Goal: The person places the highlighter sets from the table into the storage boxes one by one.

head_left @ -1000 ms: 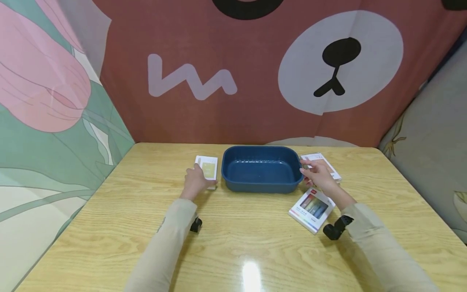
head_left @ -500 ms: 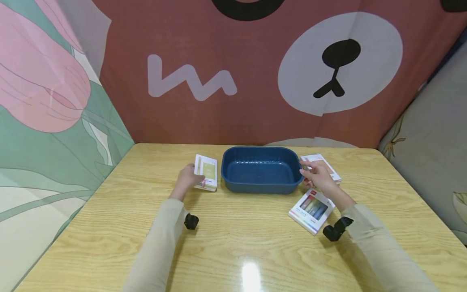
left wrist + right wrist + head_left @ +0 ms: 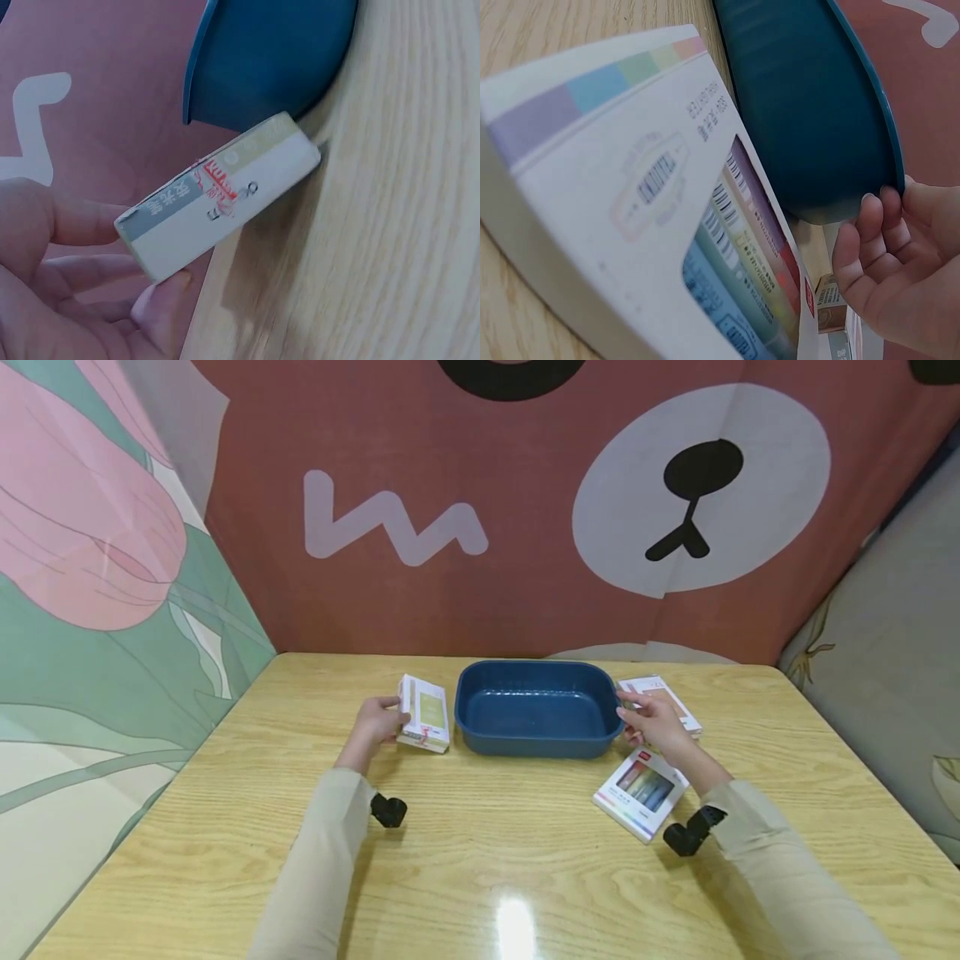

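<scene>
My left hand [image 3: 371, 722] grips the left edge of a white box [image 3: 427, 714] with a yellow-green panel. The left wrist view has this box [image 3: 217, 195] tilted, its held end raised off the table and its far end low near a blue basin [image 3: 270, 60]. In the head view the basin [image 3: 536, 747] stands just right of the box. My right hand [image 3: 656, 724] holds the basin's right rim. Up close in the right wrist view, curled fingertips [image 3: 870, 214] touch the basin's wall at the rim; the thumb is hard to make out.
A windowed box of highlighters [image 3: 622, 806] lies in front of the right hand. Another white box [image 3: 660, 685] with an orange-pink panel lies behind that hand, partly covered by it. A patterned cloth [image 3: 412, 610] hangs behind the wooden table [image 3: 480, 843].
My left hand has slid left from over the white box to its left edge, and that edge now sits raised. The right hand and basin have stayed put.
</scene>
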Demonstrator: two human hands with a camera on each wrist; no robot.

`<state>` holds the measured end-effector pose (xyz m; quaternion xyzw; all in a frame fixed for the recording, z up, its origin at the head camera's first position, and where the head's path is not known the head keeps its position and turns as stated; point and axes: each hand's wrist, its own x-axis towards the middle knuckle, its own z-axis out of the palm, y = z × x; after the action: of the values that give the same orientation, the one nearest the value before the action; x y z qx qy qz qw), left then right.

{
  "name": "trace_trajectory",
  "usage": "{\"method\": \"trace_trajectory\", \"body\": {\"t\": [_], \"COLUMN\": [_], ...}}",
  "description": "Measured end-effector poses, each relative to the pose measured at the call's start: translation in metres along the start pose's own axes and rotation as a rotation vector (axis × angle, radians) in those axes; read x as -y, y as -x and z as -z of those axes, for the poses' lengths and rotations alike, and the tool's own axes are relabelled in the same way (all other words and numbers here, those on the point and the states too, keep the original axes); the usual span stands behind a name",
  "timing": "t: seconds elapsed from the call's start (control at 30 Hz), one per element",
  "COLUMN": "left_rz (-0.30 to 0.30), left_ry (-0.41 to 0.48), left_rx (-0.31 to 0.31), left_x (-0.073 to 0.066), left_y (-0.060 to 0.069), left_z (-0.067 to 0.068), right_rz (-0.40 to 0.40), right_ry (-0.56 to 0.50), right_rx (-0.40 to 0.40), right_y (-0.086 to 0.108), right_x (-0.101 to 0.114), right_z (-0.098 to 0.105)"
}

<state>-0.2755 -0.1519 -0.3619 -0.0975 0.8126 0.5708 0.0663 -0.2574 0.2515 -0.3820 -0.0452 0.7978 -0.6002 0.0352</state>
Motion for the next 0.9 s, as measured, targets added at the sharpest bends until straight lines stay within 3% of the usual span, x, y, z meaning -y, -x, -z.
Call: {"method": "trace_trajectory", "body": {"t": [0.33, 0.63, 0.9], "left_rz": [-0.013, -0.111, -0.198], "left_ry": [0.074, 0.229, 0.328], "left_rx": [-0.129, -0.223, -0.196], "left_x": [-0.009, -0.023, -0.044], "left_y": [0.005, 0.016, 0.026], "left_z": [0.003, -0.003, -0.02], "right_rz": [0.0, -0.014, -0.019], "right_ry": [0.0, 0.012, 0.002], "right_rx": [-0.016, -0.015, -0.025], "right_y": [-0.001, -0.001, 0.0], "right_x": [0.0, -0.003, -0.003], "right_z": [-0.002, -0.003, -0.002]}}
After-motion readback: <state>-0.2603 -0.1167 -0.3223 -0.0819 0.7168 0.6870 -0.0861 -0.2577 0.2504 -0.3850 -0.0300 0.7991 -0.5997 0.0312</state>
